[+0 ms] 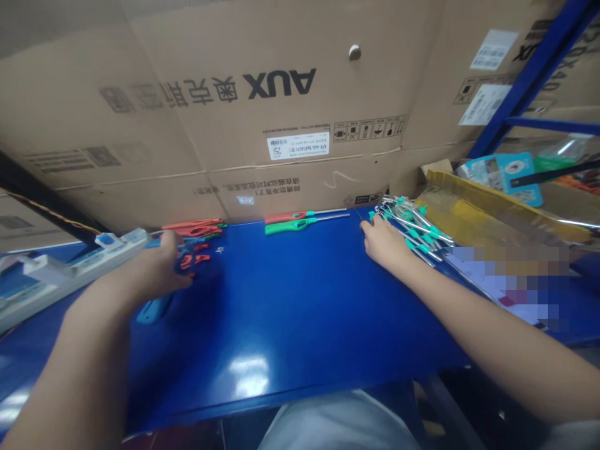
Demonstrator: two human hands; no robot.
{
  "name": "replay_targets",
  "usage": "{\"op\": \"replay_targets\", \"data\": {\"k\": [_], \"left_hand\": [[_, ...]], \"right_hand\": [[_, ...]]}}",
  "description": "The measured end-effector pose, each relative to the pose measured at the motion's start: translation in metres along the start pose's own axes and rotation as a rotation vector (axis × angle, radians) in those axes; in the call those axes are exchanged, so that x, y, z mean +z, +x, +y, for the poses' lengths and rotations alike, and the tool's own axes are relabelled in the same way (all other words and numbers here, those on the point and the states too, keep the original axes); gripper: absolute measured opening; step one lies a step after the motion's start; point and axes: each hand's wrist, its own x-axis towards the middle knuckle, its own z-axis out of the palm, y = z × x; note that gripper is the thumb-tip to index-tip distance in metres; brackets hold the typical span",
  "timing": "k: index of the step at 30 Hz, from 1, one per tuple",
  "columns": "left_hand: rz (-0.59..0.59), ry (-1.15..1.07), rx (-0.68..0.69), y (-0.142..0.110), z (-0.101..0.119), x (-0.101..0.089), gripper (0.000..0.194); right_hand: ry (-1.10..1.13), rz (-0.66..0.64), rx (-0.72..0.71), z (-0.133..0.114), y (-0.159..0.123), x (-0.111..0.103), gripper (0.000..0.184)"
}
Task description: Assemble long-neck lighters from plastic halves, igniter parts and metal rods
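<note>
My left hand [162,265] is over the left side of the blue tabletop, slightly blurred, thumb and fingers apart. Red lighter handles [194,226] and some blue ones lie by its fingers. Below the palm shows a blue lighter handle [154,309], partly hidden by the hand. On the right, my right hand [384,240] has its fingertips closed at the edge of a pile of metal lighter tubes with teal ends [422,231]. A thin metal tube seems to stick out from the fingertips. Between the hands lie a red lighter [285,217] and a green lighter [287,227], both with long metal tubes.
Large cardboard [225,137] stands upright along the back. A white power strip [84,269] runs along the left edge. A yellow-taped carton [487,212] and a partly pixelated flat object [487,281] are at right. Small metal bits [219,250] lie near the red handles.
</note>
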Motion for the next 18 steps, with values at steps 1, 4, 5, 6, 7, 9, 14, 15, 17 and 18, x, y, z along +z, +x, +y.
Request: {"op": "replay_targets", "data": {"k": [1,4,5,6,7,9,14,15,17,18], "left_hand": [[-0.073,0.02,0.017,-0.007,0.013,-0.001,0.071],[-0.087,-0.054,0.298,-0.021,0.049,0.006,0.063],[-0.048,-0.077,0.409,-0.024,0.06,0.011,0.059],[0.001,-0.093,0.491,-0.027,0.071,0.017,0.054],[0.04,-0.117,0.554,-0.029,0.08,0.024,0.049],[0.086,-0.215,0.658,-0.032,0.097,0.037,0.046],[0.032,-0.512,0.88,-0.036,0.126,0.062,0.04],[0.039,-0.544,0.916,-0.036,0.129,0.065,0.038],[0.069,-0.581,0.966,-0.035,0.133,0.07,0.037],[0.088,-0.597,0.976,-0.034,0.134,0.072,0.037]], "right_hand": [[0.005,-0.008,0.01,0.003,0.001,-0.001,0.036],[0.01,-0.021,0.056,0.013,0.004,-0.001,0.037],[0.01,-0.025,0.07,0.016,0.005,-0.001,0.037],[0.01,-0.029,0.082,0.018,0.005,-0.002,0.037],[0.009,-0.031,0.09,0.02,0.005,-0.002,0.038],[0.002,-0.03,0.098,0.02,0.004,-0.004,0.038],[-0.033,-0.01,0.084,0.016,0.001,-0.007,0.036],[-0.041,-0.005,0.079,0.016,0.0,-0.007,0.036],[-0.051,-0.001,0.071,0.015,0.0,-0.006,0.036],[-0.053,-0.003,0.068,0.015,0.0,-0.006,0.037]]}}
